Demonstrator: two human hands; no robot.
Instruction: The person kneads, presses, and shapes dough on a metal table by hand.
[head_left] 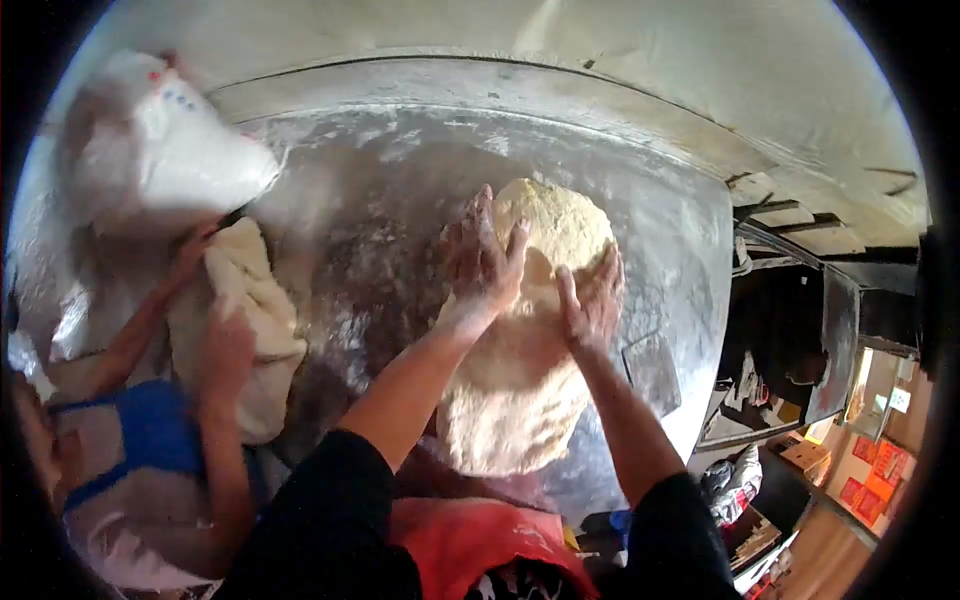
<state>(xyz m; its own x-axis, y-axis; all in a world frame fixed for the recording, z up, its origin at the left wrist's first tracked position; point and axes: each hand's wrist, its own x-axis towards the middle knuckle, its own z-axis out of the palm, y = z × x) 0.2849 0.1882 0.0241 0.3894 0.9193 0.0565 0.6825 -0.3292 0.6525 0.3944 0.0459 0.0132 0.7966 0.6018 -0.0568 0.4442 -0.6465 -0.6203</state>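
Note:
A large, long mass of pale dough (pixel 510 420) lies on the floured metal table (pixel 380 210) in front of me. My left hand (pixel 485 255) rests on the dough's upper left side, its fingers spread and pointing away from me. On the right side of the dough lies my right hand (pixel 597 300), with the thumb apart from the fingers. Both hands touch the dough and neither is wrapped round it. A flat, dark scraper-like plate (pixel 652 372) is on the table to the right of the dough.
At the left, a co-worker's hands (pixel 228 350) touch another piece of dough (pixel 255 300). A white sack (pixel 190 150) stands at the back left. A wall (pixel 640 95) runs behind the table. Shelving and bags (pixel 735 485) are at the right.

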